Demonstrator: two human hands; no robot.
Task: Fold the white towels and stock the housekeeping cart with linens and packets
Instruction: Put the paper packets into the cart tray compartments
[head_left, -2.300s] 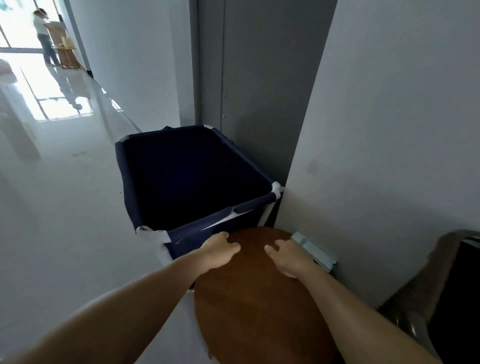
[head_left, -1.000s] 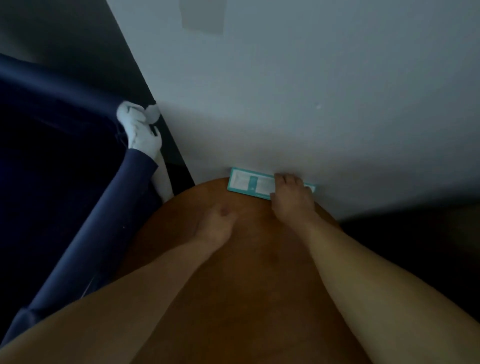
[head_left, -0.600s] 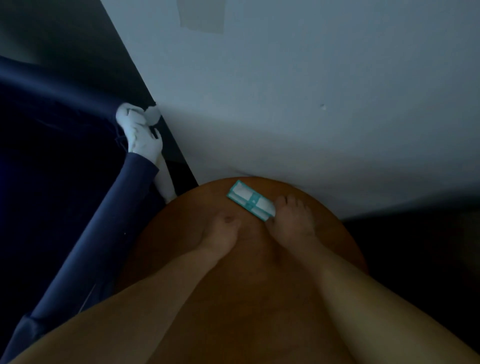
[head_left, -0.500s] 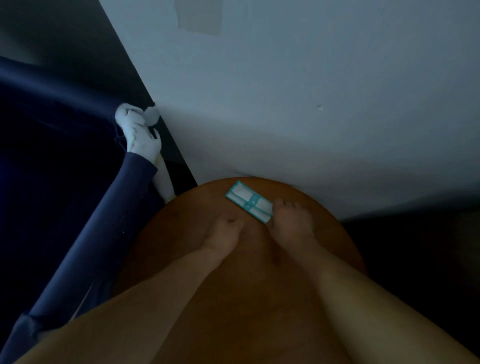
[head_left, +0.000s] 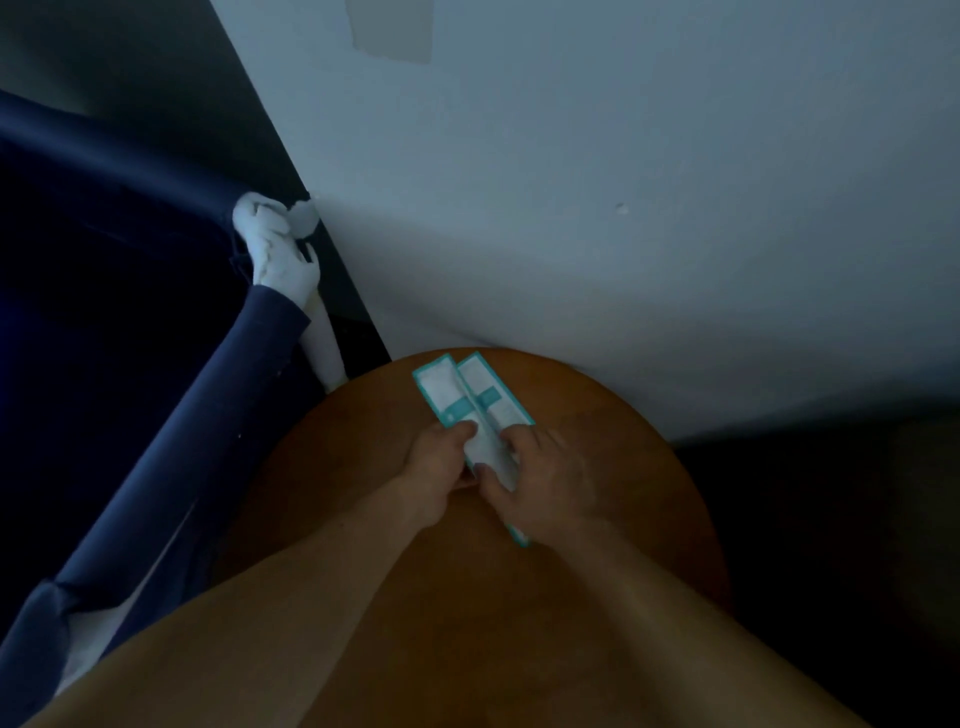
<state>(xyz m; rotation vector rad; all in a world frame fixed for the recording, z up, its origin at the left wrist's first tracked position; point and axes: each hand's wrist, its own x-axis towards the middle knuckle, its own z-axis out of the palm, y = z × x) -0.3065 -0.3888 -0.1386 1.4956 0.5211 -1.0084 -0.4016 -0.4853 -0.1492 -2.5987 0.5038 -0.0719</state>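
I am at the packet part of the job, gathering stock for the cart; no towels are in view here. Two teal-edged packets sit fanned side by side over the far part of the round tabletop (head_left: 623, 493), close to the grey wall (head_left: 623, 208). My left grip (head_left: 439, 467) is curled, pinching the near end of the left packet (head_left: 439, 392). My right grip (head_left: 545, 483) pinches the right packet (head_left: 491, 397) between thumb and fingers, and that packet's near end pokes out under my wrist. I cannot tell whether either packet is clear of the wood. Next, I judge, I need to square the two into one stack, keep a firm pinch so the slick wrappers don't slide apart, and carry them left to the navy cart bag (head_left: 156, 415) just beside the tabletop.
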